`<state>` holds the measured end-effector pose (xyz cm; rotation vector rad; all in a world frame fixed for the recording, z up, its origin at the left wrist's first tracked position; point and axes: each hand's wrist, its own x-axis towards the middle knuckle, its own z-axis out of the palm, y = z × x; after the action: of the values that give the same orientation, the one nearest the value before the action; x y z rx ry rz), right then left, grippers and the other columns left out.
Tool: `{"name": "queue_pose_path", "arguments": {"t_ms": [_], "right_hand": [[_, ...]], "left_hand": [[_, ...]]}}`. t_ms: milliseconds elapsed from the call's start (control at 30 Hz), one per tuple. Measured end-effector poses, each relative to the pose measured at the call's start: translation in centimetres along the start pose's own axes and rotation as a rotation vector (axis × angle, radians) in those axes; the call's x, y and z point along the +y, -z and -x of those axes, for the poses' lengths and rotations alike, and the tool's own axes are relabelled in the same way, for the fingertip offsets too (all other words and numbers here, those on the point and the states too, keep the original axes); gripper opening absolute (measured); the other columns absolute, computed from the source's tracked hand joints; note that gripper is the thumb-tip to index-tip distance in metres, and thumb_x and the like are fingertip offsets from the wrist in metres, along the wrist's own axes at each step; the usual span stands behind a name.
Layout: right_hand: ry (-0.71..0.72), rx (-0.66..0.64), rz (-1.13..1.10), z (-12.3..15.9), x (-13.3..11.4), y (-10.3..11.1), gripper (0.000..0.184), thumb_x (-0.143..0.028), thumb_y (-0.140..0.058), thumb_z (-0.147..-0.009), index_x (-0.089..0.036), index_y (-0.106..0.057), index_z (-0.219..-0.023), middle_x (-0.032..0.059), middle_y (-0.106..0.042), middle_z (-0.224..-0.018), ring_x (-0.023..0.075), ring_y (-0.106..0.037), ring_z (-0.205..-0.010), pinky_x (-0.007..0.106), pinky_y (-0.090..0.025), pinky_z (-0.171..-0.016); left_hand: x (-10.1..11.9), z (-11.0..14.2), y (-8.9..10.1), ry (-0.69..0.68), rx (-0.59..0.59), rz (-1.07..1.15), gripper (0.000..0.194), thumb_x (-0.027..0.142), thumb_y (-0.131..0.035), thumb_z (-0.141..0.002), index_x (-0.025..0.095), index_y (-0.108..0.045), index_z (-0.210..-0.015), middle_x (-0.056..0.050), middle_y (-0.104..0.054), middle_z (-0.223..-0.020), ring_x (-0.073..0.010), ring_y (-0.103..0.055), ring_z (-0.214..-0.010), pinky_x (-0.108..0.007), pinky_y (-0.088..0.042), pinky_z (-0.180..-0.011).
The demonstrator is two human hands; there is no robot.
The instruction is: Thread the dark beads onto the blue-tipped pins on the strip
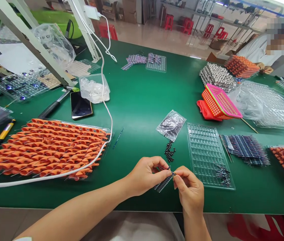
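Over the front of the green table, my left hand is closed in a pinch, with a dark patterned strip showing under its fingers. My right hand meets it at the fingertips, pinched on a small thin dark piece whose kind is too small to make out. Just beyond the hands lies a loose cluster of small black beads. Behind that cluster is a clear plastic bag full of small dark parts. To the right, a clear ribbed tray carries a little heap of thin-leaded parts at its near corner.
A tray of orange tubular pieces fills the left side, crossed by a white cable. A phone and hammer lie behind it. At right are bundled dark strips and a pink-orange basket. Another person is at the far right.
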<state>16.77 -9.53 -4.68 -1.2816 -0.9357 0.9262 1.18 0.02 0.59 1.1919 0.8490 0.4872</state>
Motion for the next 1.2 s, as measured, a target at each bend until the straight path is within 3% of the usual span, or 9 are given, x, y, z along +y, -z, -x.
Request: {"name": "queue_pose_path", "arguments": {"t_ms": [267,500,1200], "right_hand": [[-0.241,-0.118,-0.245,-1.0,-0.7,0.1,0.017,-0.034,-0.079,-0.077,-0.018,-0.073,-0.079,-0.0003,-0.056,-0.071,0.0073,-0.05,-0.051,0.018,-0.04,-0.042],[-0.401,-0.2,-0.39,-1.3,-1.1,0.1,0.017,-0.031,-0.084,-0.071,-0.019,-0.075,-0.076,-0.0012,-0.055,-0.069,0.0069,-0.053,-0.051,0.017,-0.041,-0.043],[-0.429,-0.273,-0.368,-1.5,-0.9,0.3,0.016,-0.031,-0.085,-0.07,-0.018,-0.076,-0.072,-0.0005,-0.057,-0.063,0.0079,-0.054,-0.049,0.018,-0.044,-0.042]], "left_hand": [[-0.3,-0.1,0.2,0.041,-0.038,0.091,0.019,0.029,-0.072,-0.071,0.014,-0.061,-0.074,0.002,-0.057,-0.064,-0.009,-0.049,-0.058,-0.021,-0.039,-0.054],[-0.1,-0.2,0.4,0.12,-0.067,0.072,0.021,0.03,-0.071,-0.068,0.013,-0.059,-0.072,0.002,-0.057,-0.06,-0.0098,-0.049,-0.056,-0.022,-0.037,-0.053],[-0.4,-0.3,0.5,0.156,-0.114,0.059,0.02,0.029,-0.071,-0.064,0.013,-0.059,-0.068,0.002,-0.057,-0.059,-0.0092,-0.048,-0.055,-0.023,-0.036,-0.054]]}}
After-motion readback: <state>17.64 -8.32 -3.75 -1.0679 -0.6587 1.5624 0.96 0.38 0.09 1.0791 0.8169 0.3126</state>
